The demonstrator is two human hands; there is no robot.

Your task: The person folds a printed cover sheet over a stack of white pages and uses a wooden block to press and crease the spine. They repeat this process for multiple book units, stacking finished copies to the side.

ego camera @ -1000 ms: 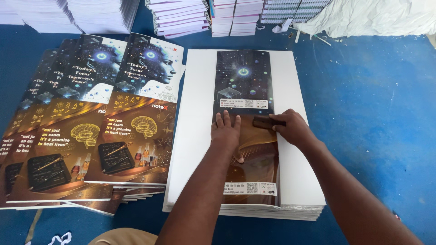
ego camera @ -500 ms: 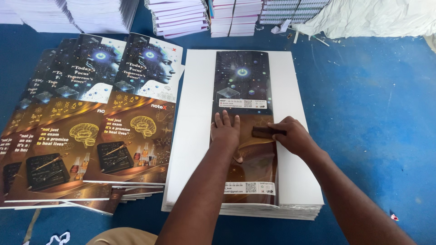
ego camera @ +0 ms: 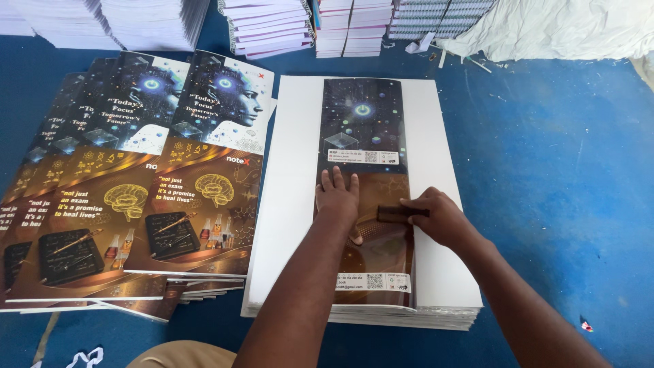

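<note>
A tall stack of white sheets (ego camera: pixel 296 204) lies in front of me on the blue floor. On top lies a narrow folded printed cover (ego camera: pixel 364 123), dark blue above and brown below. My left hand (ego camera: pixel 338 199) presses flat on the cover's middle, fingers together. My right hand (ego camera: pixel 439 217) holds a small dark flat tool (ego camera: pixel 398 212) against the cover's right edge, just right of the left hand.
A fanned pile of printed covers (ego camera: pixel 136 197) with a face and a brain picture lies to the left. Stacks of white notebooks (ego camera: pixel 272 27) line the far edge. A crumpled white sheet (ego camera: pixel 565 27) sits at the back right. Blue floor (ego camera: pixel 558 177) stretches to the right.
My right hand with the dark tool has slid a little down along the cover's right edge. The left hand stays pressed in place.
</note>
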